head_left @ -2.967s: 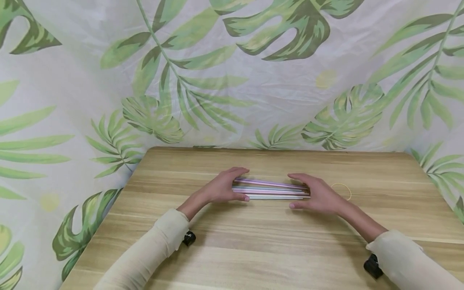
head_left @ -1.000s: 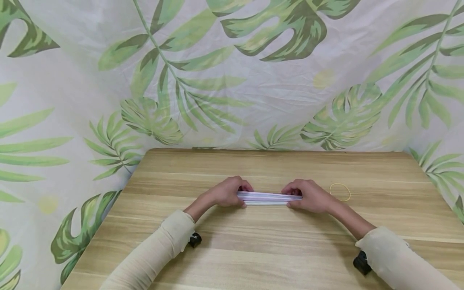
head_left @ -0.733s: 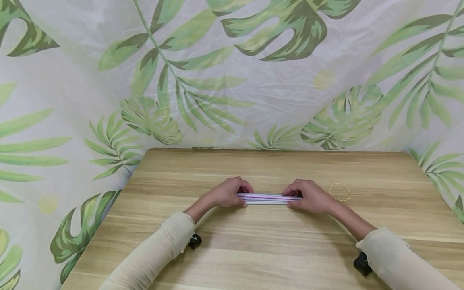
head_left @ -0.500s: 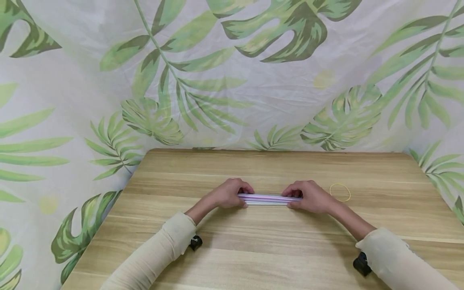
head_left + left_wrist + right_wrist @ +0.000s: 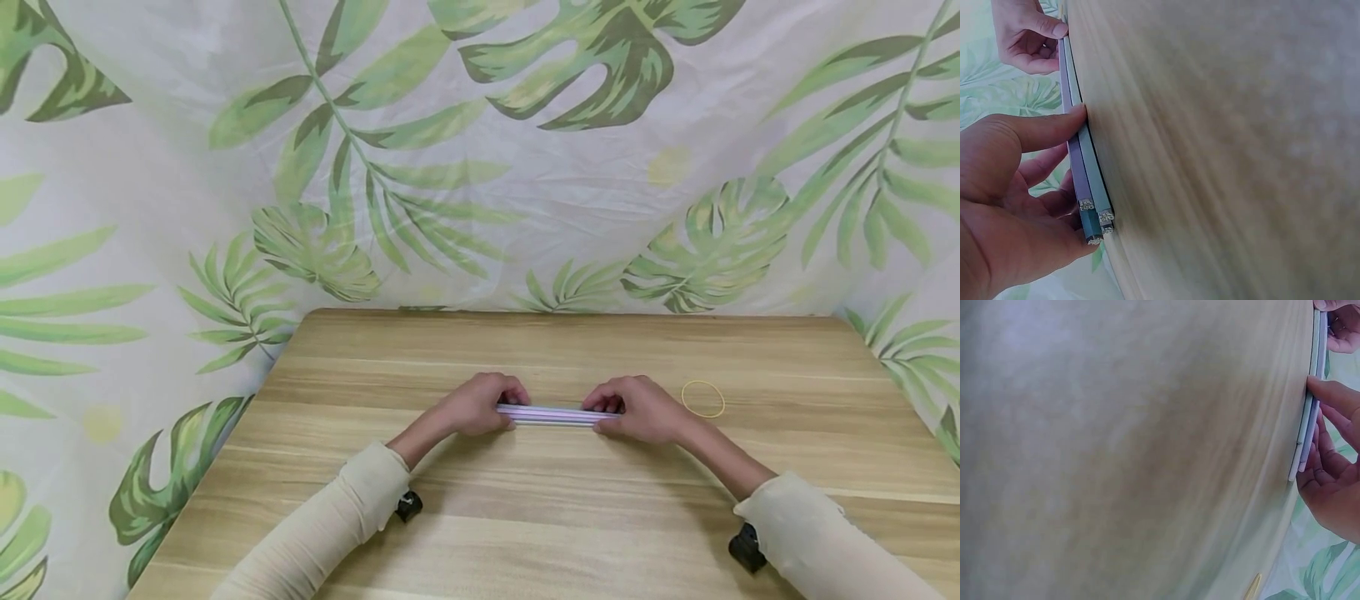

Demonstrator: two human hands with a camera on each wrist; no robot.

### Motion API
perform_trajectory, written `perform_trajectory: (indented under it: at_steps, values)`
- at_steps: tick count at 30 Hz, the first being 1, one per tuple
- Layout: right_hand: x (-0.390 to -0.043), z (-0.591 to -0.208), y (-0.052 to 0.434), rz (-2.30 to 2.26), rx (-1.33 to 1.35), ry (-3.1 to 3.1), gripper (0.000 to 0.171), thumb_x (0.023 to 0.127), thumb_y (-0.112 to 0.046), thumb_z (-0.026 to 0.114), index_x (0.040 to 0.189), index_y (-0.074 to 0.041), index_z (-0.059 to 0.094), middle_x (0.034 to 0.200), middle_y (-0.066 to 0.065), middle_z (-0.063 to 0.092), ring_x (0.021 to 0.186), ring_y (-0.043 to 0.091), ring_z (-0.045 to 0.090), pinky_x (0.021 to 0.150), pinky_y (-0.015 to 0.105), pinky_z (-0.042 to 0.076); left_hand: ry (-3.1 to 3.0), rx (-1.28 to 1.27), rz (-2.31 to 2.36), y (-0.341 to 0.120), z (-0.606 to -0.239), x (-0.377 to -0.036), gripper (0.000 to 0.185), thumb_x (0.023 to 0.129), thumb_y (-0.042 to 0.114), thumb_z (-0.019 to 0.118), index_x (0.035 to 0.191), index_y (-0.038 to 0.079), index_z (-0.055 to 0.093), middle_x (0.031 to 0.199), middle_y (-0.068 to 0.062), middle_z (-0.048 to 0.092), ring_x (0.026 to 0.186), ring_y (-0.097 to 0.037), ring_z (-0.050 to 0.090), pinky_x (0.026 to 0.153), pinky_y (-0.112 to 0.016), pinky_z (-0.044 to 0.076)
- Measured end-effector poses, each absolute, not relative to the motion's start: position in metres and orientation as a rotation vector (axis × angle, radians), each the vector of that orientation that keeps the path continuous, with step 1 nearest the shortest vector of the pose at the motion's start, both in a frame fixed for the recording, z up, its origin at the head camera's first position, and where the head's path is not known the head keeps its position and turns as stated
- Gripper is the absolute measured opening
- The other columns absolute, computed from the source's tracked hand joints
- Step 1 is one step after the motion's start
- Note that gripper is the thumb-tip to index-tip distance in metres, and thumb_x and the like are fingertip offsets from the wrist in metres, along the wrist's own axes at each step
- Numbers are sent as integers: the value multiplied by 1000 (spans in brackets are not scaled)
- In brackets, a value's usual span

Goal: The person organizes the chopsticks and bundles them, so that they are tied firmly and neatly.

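Observation:
A bundle of long thin pastel sticks (image 5: 558,415), in lilac, pale blue and white, lies crosswise on the table between the two hands. My left hand (image 5: 480,406) pinches its left end, thumb on the near side and curled fingers on the far side. At the other end my right hand (image 5: 643,410) holds it the same way. In the left wrist view, the sticks (image 5: 1088,156) lie side by side and on top of each other, their rough speckled ends slightly uneven. The right wrist view shows one stick (image 5: 1295,464) jutting past its neighbour near the right palm.
A thin yellow rubber band (image 5: 703,399) lies on the wooden table (image 5: 525,517), just right of the right hand. Behind the table's back edge hangs a leaf-patterned cloth (image 5: 450,208). A black wrist camera (image 5: 747,548) sits under the right sleeve.
Three seconds ago both hands were spread wide around loosely fanned sticks. Since then the fingers have closed in on them, and the sticks have drawn into a narrower bundle slightly nearer the body.

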State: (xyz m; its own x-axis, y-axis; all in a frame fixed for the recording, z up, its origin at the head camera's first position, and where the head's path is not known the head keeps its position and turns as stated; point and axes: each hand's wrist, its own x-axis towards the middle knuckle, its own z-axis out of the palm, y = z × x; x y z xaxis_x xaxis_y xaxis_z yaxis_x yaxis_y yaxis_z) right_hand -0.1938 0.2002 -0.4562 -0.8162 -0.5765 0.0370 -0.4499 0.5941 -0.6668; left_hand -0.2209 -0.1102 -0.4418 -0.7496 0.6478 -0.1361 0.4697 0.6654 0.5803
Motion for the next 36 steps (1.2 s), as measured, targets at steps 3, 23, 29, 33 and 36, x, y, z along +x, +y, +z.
perform_trajectory:
  at_steps: [3,23,29,33,36]
  values:
    - [-194,-457,199,-1032,-859,2619,21,92,-12,84,113,-9,80,98,-1,78,87,5,66,79,25,56,2548,876,730,-109,-442,-221,30,86,0,84,114,9,77,98,-1,73,93,-14,63,87,-30,51]
    - [-192,-452,195,-998,-845,2617,19,91,-11,83,110,-11,80,89,-8,76,80,1,63,74,23,52,2567,835,759,-109,-443,-219,32,85,4,88,114,10,77,102,0,78,95,-12,68,91,-32,55]
    - [-192,-451,195,-961,-820,2650,21,91,-12,82,112,-11,80,91,-9,76,84,4,64,77,25,51,2606,834,720,-110,-441,-218,25,86,8,88,110,9,81,99,-1,79,88,-11,65,84,-30,54]
    - [-192,-451,196,-963,-825,2653,24,91,-13,82,115,-10,80,95,-7,78,89,6,68,79,26,54,2639,844,644,-109,-438,-216,21,87,12,88,107,11,80,97,0,78,85,-10,61,83,-30,52]
    - [-192,-451,195,-979,-840,2643,23,91,-11,82,114,-10,80,94,-6,78,87,4,67,78,25,54,2651,858,604,-108,-438,-215,20,88,13,88,105,11,78,95,1,75,84,-11,59,82,-31,52]
